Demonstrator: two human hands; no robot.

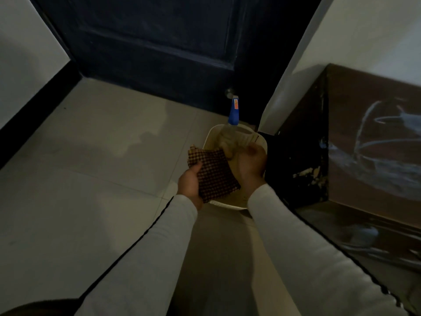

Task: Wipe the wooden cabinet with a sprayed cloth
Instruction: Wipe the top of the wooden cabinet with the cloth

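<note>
A dark checked cloth (214, 175) is spread out over a white plastic basket (258, 139) on the floor. My left hand (190, 184) grips the cloth's lower left edge, thumb on top. My right hand (250, 165) is curled round the body of a clear spray bottle (227, 137) with a blue trigger head (234, 112), held just above the cloth's far corner. The wooden cabinet (369, 137) stands at the right, its brown top streaked with pale wipe marks and its dark side chipped near the corner.
A dark blue door (159, 42) closes off the far side. Pale floor tiles (91, 167) stretch to the left, bounded by a black skirting board (34, 119). A white wall edge (293, 65) rises between door and cabinet.
</note>
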